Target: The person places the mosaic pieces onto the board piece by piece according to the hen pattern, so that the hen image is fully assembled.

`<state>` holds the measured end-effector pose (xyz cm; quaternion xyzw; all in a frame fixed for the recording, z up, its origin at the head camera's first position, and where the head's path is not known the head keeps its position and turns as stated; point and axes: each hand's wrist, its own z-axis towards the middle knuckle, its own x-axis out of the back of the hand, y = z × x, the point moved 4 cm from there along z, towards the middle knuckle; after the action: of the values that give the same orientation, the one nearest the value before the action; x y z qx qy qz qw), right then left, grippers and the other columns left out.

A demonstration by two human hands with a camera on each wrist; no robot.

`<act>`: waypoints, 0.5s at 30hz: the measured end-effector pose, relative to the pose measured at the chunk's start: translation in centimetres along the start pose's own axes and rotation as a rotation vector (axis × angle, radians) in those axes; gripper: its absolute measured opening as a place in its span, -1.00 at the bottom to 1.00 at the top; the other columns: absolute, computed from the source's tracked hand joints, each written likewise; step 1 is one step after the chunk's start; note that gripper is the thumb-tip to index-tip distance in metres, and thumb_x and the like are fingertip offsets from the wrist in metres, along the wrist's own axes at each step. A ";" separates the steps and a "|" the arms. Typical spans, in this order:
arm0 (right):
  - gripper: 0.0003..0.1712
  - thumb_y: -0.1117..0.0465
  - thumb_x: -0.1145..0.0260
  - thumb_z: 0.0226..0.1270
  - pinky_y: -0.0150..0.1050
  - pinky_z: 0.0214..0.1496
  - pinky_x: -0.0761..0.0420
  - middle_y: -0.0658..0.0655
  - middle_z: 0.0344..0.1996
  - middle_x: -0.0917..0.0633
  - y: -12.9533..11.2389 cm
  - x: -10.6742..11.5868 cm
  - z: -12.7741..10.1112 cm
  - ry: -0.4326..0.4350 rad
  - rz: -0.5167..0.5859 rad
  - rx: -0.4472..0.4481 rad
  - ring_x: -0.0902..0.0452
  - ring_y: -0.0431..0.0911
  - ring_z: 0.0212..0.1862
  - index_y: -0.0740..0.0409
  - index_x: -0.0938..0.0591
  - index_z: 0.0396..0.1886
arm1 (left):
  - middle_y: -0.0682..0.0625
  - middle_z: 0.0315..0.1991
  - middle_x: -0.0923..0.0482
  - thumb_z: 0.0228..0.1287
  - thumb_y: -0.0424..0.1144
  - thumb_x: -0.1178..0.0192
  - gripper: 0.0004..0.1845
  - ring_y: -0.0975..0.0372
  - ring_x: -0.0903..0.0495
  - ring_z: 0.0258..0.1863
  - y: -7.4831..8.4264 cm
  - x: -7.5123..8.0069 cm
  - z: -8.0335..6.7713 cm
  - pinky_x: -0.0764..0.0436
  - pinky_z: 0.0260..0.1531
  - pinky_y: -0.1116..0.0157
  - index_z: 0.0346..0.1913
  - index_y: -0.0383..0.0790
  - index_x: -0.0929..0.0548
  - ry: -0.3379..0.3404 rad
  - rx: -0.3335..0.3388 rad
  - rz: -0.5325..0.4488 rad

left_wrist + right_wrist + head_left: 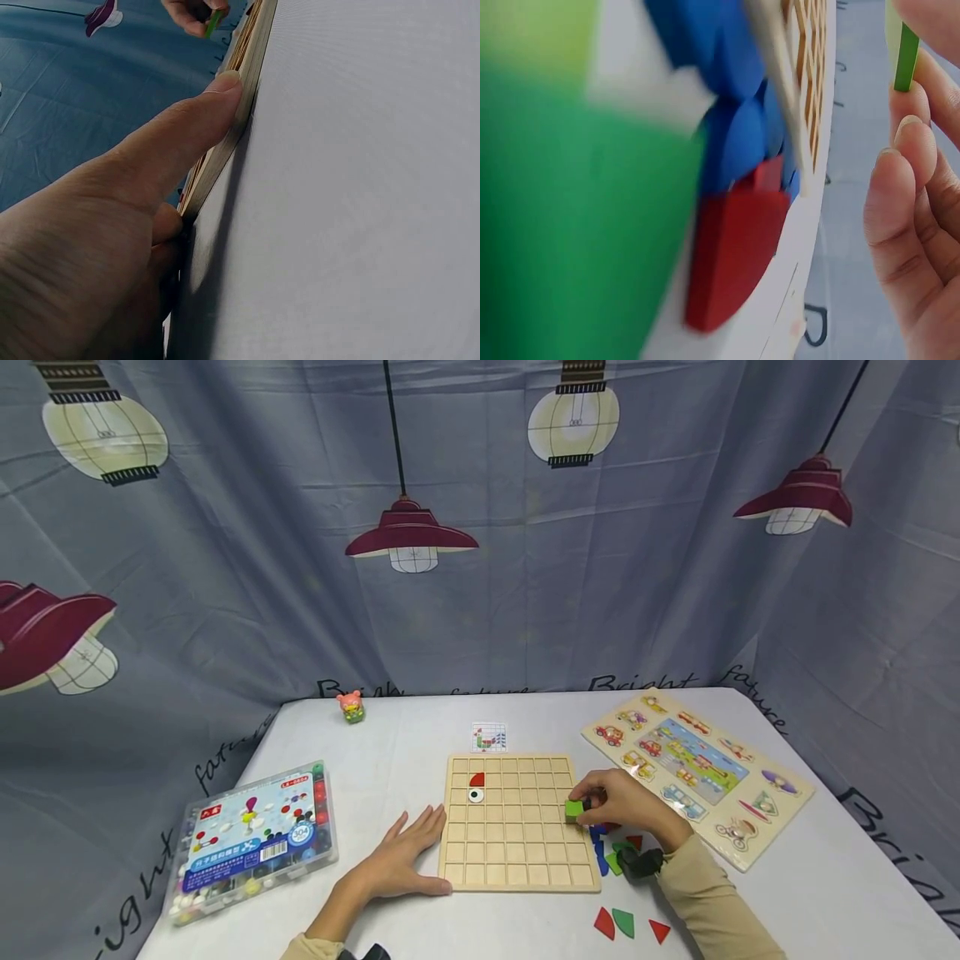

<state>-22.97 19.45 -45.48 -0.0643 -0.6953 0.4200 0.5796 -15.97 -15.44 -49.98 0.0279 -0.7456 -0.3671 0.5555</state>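
Note:
A wooden grid board (517,878) lies on the white table. In its upper left cells sit a red quarter-circle piece (477,780) and, just below, a white disc with a black dot (476,795). My left hand (401,860) rests beside the board, fingers spread, its thumb touching the board's edge in the left wrist view. My right hand (618,802) pinches a light green square block (573,811) over the board's right edge. In the right wrist view the green block (906,60) shows between thumb and fingers.
Blue pieces (600,852) and loose red and green pieces (623,922) lie right of the board. A small pattern card (489,737) is behind it. A picture puzzle board (750,852) lies at right, a plastic case (255,831) at left, a pink-headed figurine (350,707) at the back.

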 end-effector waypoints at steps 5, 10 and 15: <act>-0.73 0.19 -0.55 0.01 -0.43 -0.49 -0.48 0.01 -0.46 -0.61 -1.1 -0.3 0.7 -0.027 -0.012 0.008 -0.39 -0.30 -0.48 0.06 -0.74 -0.24 | -0.10 0.58 0.08 -0.01 0.32 -0.35 0.17 0.01 0.12 0.58 0.1 0.1 0.0 0.34 0.52 -0.14 0.52 -0.26 -0.06 0.001 -0.006 0.004; -0.74 0.21 -0.54 0.02 -0.44 -0.46 -0.49 -0.02 -0.42 -0.63 -2.2 -0.7 1.7 -0.046 -0.006 0.029 -0.40 -0.30 -0.47 0.06 -0.73 -0.23 | -0.10 0.57 0.07 -0.01 0.32 -0.34 0.17 0.01 0.11 0.58 0.0 0.1 -0.1 0.34 0.52 -0.13 0.52 -0.26 -0.06 0.003 -0.005 0.009; -0.74 0.23 -0.54 0.02 -0.43 -0.45 -0.50 -0.01 -0.37 -0.65 -3.7 -1.2 2.5 -0.059 0.013 0.077 -0.40 -0.30 -0.46 0.09 -0.74 -0.24 | -0.10 0.57 0.07 -0.02 0.34 -0.34 0.18 0.01 0.12 0.58 0.1 0.1 0.0 0.34 0.53 -0.13 0.52 -0.26 -0.06 -0.001 0.001 0.007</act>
<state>-23.25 15.16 -43.90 -0.0341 -0.6950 0.4521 0.5580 -15.97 -15.46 -49.87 0.0256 -0.7461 -0.3648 0.5564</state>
